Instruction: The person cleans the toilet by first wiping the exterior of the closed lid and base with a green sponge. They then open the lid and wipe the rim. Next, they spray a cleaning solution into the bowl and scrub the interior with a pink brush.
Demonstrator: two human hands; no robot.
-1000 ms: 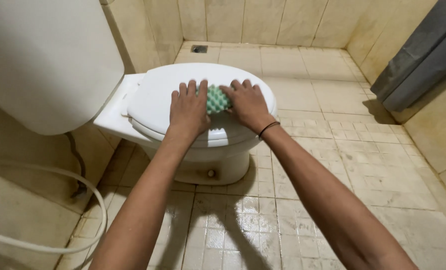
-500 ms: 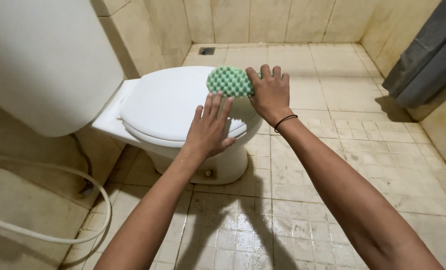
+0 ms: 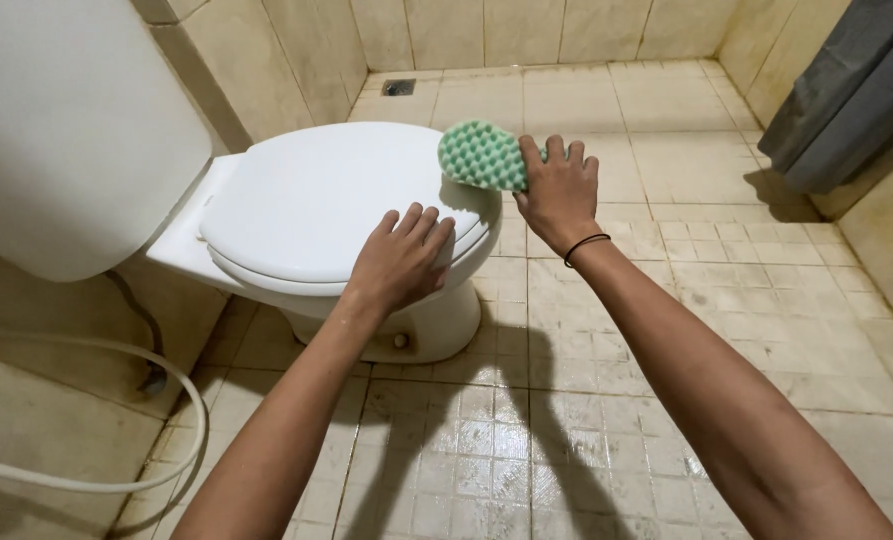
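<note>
We are in the wiping step on the toilet lid (image 3: 326,200), which lies shut over the bowl, white and glossy. Our right hand (image 3: 558,190) holds a green bumpy sponge (image 3: 481,155), fingers curled round its right end, and presses it against the far right edge of the lid, where the front of the seat curves down. Most of the sponge shows; only the part under the fingers is hidden. Our left hand (image 3: 398,262) rests flat on the near right part of the lid, fingers spread narrowly and holding nothing, and seems to steady us as we lean in. A thin black band (image 3: 586,246) sits on the right wrist.

The white cistern (image 3: 76,130) stands at the left, a pale hose (image 3: 96,470) loops across the floor near left, and a floor drain (image 3: 398,87) lies far behind. A grey curtain (image 3: 846,100) hangs at the far right.

We judge that the next move calls for firm, even pressure along the rim's curve, with the left palm kept planted on the slick lid.
</note>
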